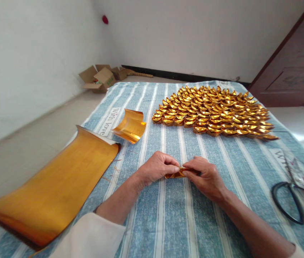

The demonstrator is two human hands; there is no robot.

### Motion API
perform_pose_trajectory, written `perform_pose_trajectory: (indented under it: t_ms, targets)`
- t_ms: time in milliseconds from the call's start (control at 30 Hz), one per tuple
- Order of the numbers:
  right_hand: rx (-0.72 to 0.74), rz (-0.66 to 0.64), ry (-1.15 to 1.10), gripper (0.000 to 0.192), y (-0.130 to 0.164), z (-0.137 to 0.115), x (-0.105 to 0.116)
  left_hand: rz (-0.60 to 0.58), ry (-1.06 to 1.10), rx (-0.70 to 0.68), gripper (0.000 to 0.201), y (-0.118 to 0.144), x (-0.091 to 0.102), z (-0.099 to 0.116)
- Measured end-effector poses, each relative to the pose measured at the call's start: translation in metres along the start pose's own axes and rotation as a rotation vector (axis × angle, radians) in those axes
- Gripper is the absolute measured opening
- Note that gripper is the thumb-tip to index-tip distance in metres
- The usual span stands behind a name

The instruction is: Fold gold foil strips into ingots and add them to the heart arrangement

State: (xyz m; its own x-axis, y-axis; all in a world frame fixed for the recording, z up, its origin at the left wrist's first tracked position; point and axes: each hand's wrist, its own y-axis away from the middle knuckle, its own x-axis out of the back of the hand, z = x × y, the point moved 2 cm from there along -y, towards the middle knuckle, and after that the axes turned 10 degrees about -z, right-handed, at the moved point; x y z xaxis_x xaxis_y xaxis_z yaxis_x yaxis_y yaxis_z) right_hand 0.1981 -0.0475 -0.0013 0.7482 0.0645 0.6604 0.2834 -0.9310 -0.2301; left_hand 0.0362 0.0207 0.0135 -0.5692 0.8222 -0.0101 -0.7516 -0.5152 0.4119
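Gold foil piece point(178, 174) between both hands' fingers point(173, 167), "With love" cloth point(168, 215) beneath.

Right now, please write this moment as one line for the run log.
left hand: pinches gold paper piece | right hand: pinches same piece | surface: striped cloth | nearby: folded gold ingots, gold sheet, scissors

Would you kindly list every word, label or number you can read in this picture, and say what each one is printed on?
"With love": printed on a white stripe of the striped cloth, just left of the small gold sheet.
A second print on the cloth near the scissors starts with "W"; the rest is covered and unreadable.
The cardboard boxes show no legible text.
The gold piece held between the left hand and right hand bears no writing.
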Motion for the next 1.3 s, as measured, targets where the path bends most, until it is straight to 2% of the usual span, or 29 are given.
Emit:
perform_pose_trajectory:
  t_ms: [200, 400, 567, 667, 767, 1100, 1300]
  targets:
    - [0.033, -0.066, 0.007, 0.022, -0.0029, -0.0012, 0.0027, 0.003, -0.017, -0.02, 0.016, -0.0012, -0.0007, 0.0008]
    - [-0.043, -0.057, -0.136, 0.015, -0.0023, 0.0022, 0.003, 0.024, 0.044, -0.011, 0.017, -0.0015, -0.0019, 0.0018]
    - [-0.234, -0.006, -0.323, 0.012, -0.0011, 0.0035, 0.0074, 0.104, 0.183, -0.048, 0.025, 0.0004, 0.0009, 0.0034]
    - [-0.397, 0.004, -0.539, 0.015, -0.0002, 0.0054, 0.0081, 0.076, 0.293, -0.073, 0.031, 0.0008, 0.0042, 0.001]
    - [-0.484, 0.012, -0.691, 0.016, 0.0003, 0.0073, 0.0066, 0.031, 0.326, -0.064, 0.034, 0.0007, 0.0063, -0.0027]
    - [-0.514, -0.003, -0.73, 0.017, -0.0013, 0.0064, 0.0053, 0.061, 0.339, -0.02, 0.03, 0.0004, 0.0041, -0.0055]
    - [-0.526, 0.002, -0.751, 0.021, -0.0012, 0.0078, 0.0047, 0.023, 0.304, -0.028, 0.026, 0.003, 0.0048, -0.0029]
